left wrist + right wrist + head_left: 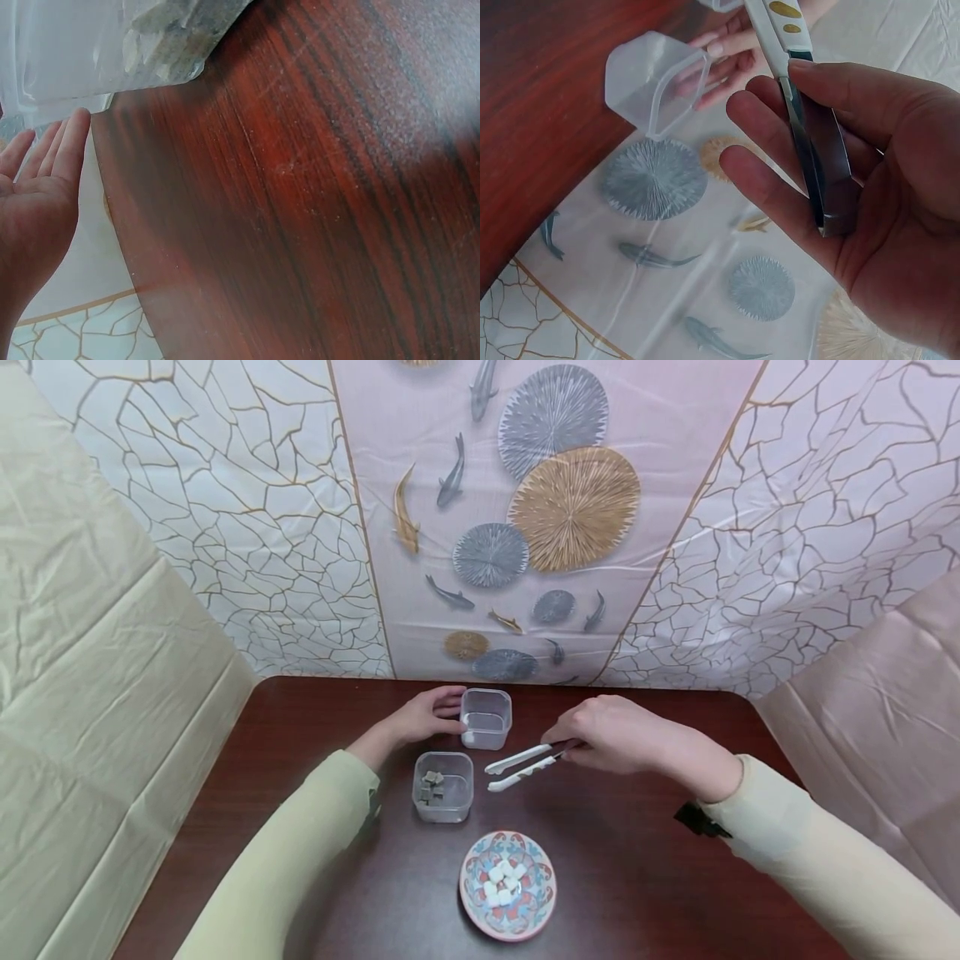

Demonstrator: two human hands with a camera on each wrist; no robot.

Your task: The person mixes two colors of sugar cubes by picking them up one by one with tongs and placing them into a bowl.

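Right hand [615,735] pinching white tongs [525,767], tips parted at surface [637,860] centre; left hand [427,714], fingers straight, touching the empty clear container [486,718] at 12 o'clock, its fingertips hidden behind it.

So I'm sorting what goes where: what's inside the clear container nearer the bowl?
The nearer clear container holds a few small dark grey-brown cubes, bunched at its left side. The rest of its floor looks bare. How many cubes there are is too small to tell.
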